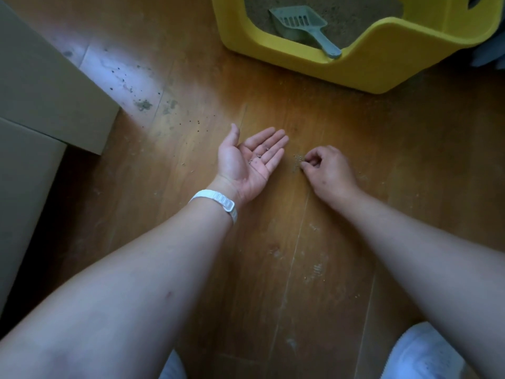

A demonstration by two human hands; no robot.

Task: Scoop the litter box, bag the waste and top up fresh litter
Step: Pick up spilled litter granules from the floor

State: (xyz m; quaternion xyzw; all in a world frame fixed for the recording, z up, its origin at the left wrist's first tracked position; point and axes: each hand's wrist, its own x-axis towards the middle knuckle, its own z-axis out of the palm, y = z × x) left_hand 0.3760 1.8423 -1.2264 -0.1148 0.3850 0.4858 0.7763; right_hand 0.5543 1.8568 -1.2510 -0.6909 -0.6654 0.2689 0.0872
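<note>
Yellow plastic litter box [369, 67] upper right of frame, grey slotted plastic scoop [297, 21] lying in its sandy litter [352, 15]. L hand [246, 162] centre, palm up, fingers straight, few grains on palm. R hand [328, 170] beside it, fingertips pinching spilled litter grains [298, 159] on wood floor [297, 258].

Yellow litter box [388, 58], grey-green scoop [299, 24], white wristband [218, 202].
</note>
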